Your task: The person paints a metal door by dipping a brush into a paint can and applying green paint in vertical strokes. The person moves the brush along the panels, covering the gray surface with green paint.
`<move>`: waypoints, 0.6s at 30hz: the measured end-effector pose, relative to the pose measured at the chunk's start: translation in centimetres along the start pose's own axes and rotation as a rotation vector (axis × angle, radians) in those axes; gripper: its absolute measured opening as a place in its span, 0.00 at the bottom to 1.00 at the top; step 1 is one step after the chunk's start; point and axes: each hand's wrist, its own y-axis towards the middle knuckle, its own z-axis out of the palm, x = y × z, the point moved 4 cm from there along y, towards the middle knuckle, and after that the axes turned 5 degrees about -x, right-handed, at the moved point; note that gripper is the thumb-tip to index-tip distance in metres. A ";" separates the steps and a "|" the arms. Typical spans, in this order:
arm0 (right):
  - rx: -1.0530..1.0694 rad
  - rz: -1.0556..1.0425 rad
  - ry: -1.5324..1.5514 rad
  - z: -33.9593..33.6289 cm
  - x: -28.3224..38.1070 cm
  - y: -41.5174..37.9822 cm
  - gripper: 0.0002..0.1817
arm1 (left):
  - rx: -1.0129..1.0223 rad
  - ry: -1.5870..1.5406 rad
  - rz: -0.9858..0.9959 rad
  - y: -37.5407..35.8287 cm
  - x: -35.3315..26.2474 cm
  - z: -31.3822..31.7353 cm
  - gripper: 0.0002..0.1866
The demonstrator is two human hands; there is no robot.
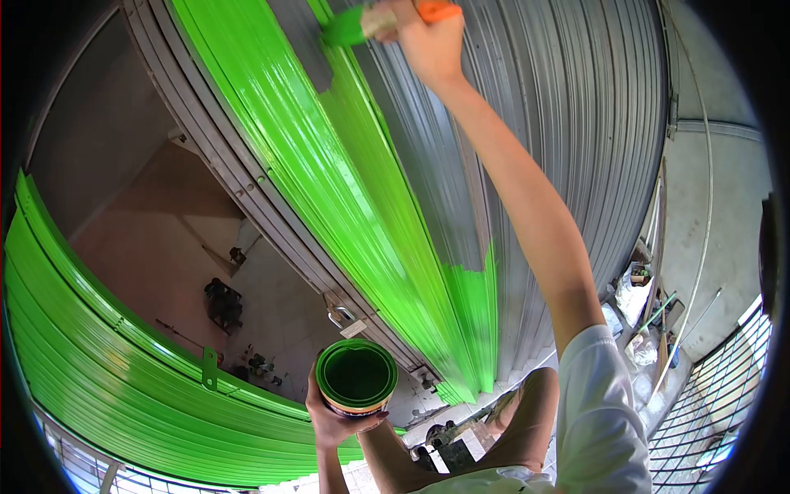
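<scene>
Landmark: the padlock [340, 316], fitted at the edge of the metal door [568, 165]. Your R hand [432, 45] is closed around the paintbrush [344, 29], approx. at the top of the view, well above the padlock and to its right. The bristles are coated green (the handle end shows orange) and lie at a narrow green line on the door; whether they press on it can't be told. Your L hand [346, 421] is wrapped around the side and base of the paint can [357, 375], just below the padlock. The can is open, w/ dark green paint inside and green on its rim. Door finish: glossy green on the section nearest the padlock, incl. a lower patch w/ an uneven edge; bare grey farther R. A second green panel [164, 395] curves below and L of the padlock. Bags [634, 288] and misc. items lie far R of the padlock.
</scene>
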 end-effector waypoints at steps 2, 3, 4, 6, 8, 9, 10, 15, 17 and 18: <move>0.043 0.031 0.055 -2.1 -2.6 -3.1 0.14 | 0.002 -0.012 -0.024 -0.4 0.3 -0.3 0.60; 0.032 0.106 0.063 -3.3 -3.2 -4.8 0.14 | 0.001 -0.021 -0.032 -0.4 0.7 -0.3 0.60; 0.019 0.184 0.072 -4.6 -3.6 -7.1 0.14 | 0.002 -0.027 -0.042 -0.5 1.0 -0.4 0.60; -0.016 0.299 -0.002 -7.6 -4.0 -11.8 0.14 | 0.001 -0.013 -0.042 -0.7 1.4 -0.4 0.61; -0.007 0.410 -0.046 -10.7 -4.4 -16.4 0.13 | 0.009 -0.013 -0.045 -1.0 1.6 -0.4 0.61; -0.029 0.505 -0.069 -12.2 -4.6 -17.6 0.13 | 0.014 -0.018 -0.045 -1.0 1.7 -0.5 0.61; -0.050 0.599 -0.089 -13.5 -4.7 -18.4 0.13 | 0.017 -0.025 -0.042 -0.9 1.7 -0.5 0.61; 0.024 0.648 -0.137 -8.6 -4.1 -10.7 0.11 | 0.012 -0.018 -0.026 -0.5 1.0 -0.8 0.61; 0.129 0.437 -0.300 -3.9 -4.3 -4.6 0.12 | 0.009 -0.026 -0.016 -0.2 0.7 -0.6 0.61; 0.226 0.393 -0.317 -1.3 -3.7 -1.5 0.10 | 0.009 -0.029 -0.008 -0.2 0.5 -0.5 0.61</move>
